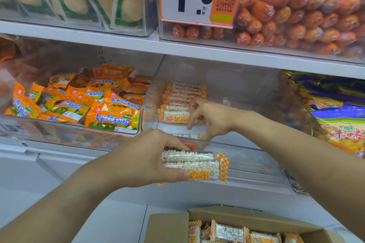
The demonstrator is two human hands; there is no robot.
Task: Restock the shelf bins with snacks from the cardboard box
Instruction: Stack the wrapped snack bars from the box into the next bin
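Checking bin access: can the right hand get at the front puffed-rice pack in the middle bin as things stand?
Probably yes. The right hand is already inside the clear middle bin, fingers at the front pack of the row. The bin is open-topped, with nothing between them.

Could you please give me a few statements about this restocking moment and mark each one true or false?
1. The left hand grips a stack of puffed rice packets. True.
2. The right hand reaches into the bin of orange corn snacks. False: it is in the middle clear bin, at the row of rice packets.
3. The cardboard box is empty. False: packets still lie in it.
4. Orange sausages fill the upper right bin. True.
5. The middle bin is packed full. False: most of it is bare.
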